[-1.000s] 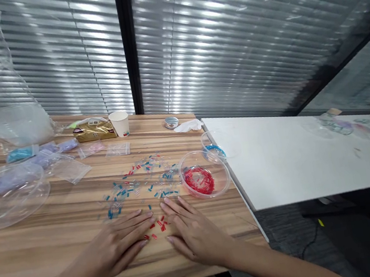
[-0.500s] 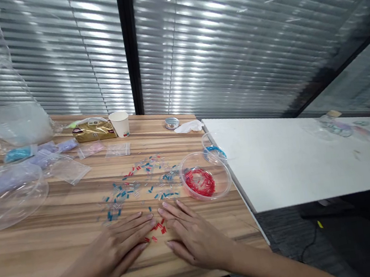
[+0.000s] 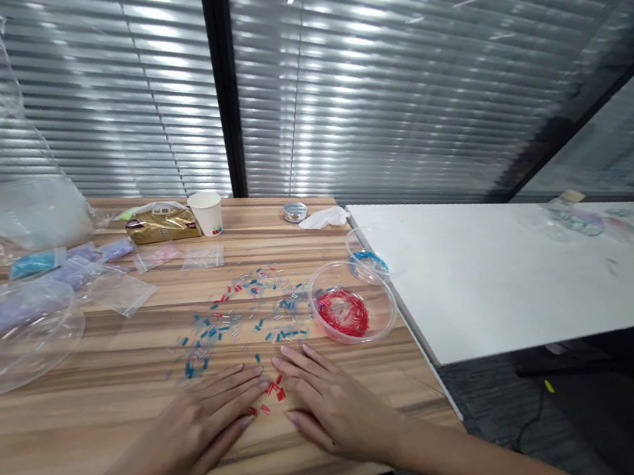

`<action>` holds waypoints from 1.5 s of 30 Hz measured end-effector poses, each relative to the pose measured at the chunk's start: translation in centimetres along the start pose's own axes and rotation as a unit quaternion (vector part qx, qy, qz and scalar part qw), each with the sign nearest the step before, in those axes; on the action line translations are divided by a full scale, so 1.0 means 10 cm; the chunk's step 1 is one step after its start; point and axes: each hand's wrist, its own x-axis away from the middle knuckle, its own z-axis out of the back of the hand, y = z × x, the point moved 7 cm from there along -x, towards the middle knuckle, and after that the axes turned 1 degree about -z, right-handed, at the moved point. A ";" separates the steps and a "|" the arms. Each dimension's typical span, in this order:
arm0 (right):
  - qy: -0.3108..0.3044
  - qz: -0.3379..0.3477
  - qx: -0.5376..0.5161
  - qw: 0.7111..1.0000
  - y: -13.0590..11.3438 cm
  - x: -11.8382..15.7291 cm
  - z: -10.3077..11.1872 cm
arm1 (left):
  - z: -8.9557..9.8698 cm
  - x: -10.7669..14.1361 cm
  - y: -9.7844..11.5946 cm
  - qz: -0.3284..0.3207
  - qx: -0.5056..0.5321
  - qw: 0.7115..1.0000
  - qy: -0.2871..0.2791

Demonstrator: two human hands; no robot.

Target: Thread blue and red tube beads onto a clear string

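Both hands lie on the wooden table near its front edge, fingers stretched out. Between my left hand (image 3: 209, 418) and my right hand (image 3: 331, 400) is a small group of red tube beads (image 3: 273, 390). Neither hand holds anything. Beyond the fingertips, blue, clear and a few red beads (image 3: 206, 335) are scattered over the wood. A clear round bowl with red beads in it (image 3: 344, 314) stands just beyond my right hand. Behind it, a clear container holding blue beads (image 3: 369, 263) sits at the table's right edge.
At the back stand a gold packet (image 3: 162, 224), a paper cup (image 3: 207, 213), a round tin (image 3: 295, 211) and a white tissue (image 3: 324, 218). Small bead bags (image 3: 118, 250) and a large clear lid (image 3: 28, 364) lie left. A white table (image 3: 477, 286) adjoins at right.
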 end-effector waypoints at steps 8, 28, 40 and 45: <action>0.004 -0.003 0.007 1.000 0.00 0.00 0.00 | -0.03 0.02 0.00 -0.004 -0.018 1.000 -0.001; 0.008 -0.002 0.008 1.000 0.00 -0.01 0.02 | 0.01 -0.01 0.01 -0.014 0.004 1.000 0.015; 0.002 -0.003 0.012 1.000 0.01 -0.02 0.00 | 0.04 -0.03 0.05 -0.035 -0.032 0.999 0.017; 0.002 -0.006 0.011 1.000 0.00 -0.02 0.02 | 0.05 -0.04 0.04 -0.028 -0.028 0.999 0.012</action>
